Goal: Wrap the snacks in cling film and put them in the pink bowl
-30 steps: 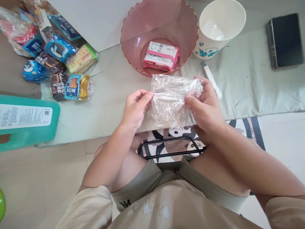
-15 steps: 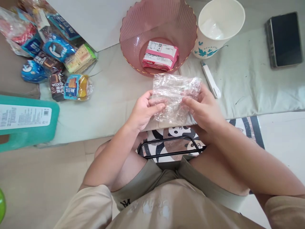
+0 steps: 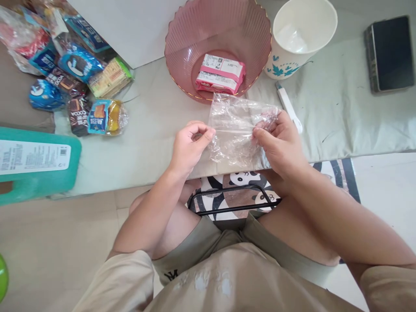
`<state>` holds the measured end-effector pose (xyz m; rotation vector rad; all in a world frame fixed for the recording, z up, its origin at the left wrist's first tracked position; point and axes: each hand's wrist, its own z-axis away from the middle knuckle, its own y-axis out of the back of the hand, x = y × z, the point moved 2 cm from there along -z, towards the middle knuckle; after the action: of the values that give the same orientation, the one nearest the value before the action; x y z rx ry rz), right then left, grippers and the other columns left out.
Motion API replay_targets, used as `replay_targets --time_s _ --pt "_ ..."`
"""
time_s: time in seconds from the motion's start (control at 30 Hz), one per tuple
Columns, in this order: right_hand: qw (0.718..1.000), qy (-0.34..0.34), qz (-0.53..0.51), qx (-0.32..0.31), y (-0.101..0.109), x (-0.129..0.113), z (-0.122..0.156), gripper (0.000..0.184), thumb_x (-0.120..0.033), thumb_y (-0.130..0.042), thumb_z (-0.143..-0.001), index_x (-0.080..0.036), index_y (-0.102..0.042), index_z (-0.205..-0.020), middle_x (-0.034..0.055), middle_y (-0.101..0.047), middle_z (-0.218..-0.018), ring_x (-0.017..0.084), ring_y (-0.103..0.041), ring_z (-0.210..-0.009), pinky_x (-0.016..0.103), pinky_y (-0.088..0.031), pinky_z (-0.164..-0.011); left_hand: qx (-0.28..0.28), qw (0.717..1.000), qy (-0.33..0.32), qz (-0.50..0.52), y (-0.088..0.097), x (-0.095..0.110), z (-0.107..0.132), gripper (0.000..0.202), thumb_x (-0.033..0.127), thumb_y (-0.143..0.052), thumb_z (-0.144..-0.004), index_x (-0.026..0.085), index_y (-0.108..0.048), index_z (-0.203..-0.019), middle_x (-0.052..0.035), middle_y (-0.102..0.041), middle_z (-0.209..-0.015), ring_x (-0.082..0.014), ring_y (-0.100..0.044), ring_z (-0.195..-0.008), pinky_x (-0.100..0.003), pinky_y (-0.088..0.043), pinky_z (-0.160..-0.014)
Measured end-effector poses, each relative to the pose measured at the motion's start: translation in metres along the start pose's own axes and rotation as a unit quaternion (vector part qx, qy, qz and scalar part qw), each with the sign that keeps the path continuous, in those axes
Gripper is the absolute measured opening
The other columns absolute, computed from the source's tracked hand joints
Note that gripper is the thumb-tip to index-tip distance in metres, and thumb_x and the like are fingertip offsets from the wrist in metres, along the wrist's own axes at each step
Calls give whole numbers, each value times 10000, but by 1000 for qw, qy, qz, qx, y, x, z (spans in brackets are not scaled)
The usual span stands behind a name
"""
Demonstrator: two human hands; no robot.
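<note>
A crinkled clear plastic bag (image 3: 235,130) is stretched between my two hands above the front of the table. My left hand (image 3: 191,145) pinches its left edge between thumb and fingertips. On the other side, my right hand (image 3: 281,141) grips the bag with the thumb on top and the fingers partly hidden by the film. Just beyond the bag stands a pink ribbed glass bowl (image 3: 182,47) with a gold rim. Inside the bowl lies a pink and white snack packet (image 3: 221,73). A white cutter (image 3: 289,108) rests right of the bag.
A white paper cup (image 3: 282,65) with clear plastic inside stands right of the bowl. Farther right is a black boxy device (image 3: 391,54). Wrapped snacks (image 3: 81,69) pile up at the back left, behind a green container (image 3: 42,182). My knees are under the table's front edge.
My left hand has shifted left and now pinches the bag at its edge. The bag is spread flatter and wider than before.
</note>
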<state>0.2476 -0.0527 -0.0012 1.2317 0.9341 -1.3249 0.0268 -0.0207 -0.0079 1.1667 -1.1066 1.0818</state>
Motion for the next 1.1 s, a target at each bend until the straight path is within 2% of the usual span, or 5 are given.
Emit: replay_targets --time_s 0.23,0.5,0.67,0.87,1.1 --pt "1000 18 22 5 2 4 -2 213 -327 -729 -915 -283 -520 -909 18 -623 -862 185 -649 -817 422 -612 -748 -46 989 111 82 4 5 -1 377 545 -780 -832 200 -629 -803 -23 -698 -792 -89 -592 -625 -203 -400 -512" --pt "1000 20 -4 24 4 11 -7 180 -281 -727 -892 -277 -550 -924 0 -620 -837 160 -630 -749 386 -573 -685 -211 958 186 50 9 7 0 326 443 -878 -730 162 -724 -792 -33 -707 -715 -46 -422 -478 -227 -325 -472" --pt "999 32 -20 34 7 15 -10 194 -297 -718 -890 -280 -543 -972 -10 -590 -833 130 -571 -666 333 -501 -590 -133 982 124 39 20 8 -4 295 465 -787 -787 177 -722 -799 -41 -689 -714 -76 -463 -509 -237 -330 -474" --pt "998 33 -31 49 9 16 -13 210 -352 -733 -897 -288 -549 -973 -8 -580 -833 125 -558 -649 317 -505 -560 -115 986 -78 -95 8 3 8 773 404 -959 -494 242 -636 -1177 -99 -650 -1309 -198 -640 -985 -279 -515 -711" --pt "998 31 -25 43 9 17 -12 178 -336 -704 -908 -294 -544 -973 -2 -578 -847 134 -560 -655 335 -501 -570 -4 978 -169 -121 -11 -8 15 393 332 -794 -690 250 -468 -894 38 -502 -864 -88 -468 -666 -270 -438 -606"
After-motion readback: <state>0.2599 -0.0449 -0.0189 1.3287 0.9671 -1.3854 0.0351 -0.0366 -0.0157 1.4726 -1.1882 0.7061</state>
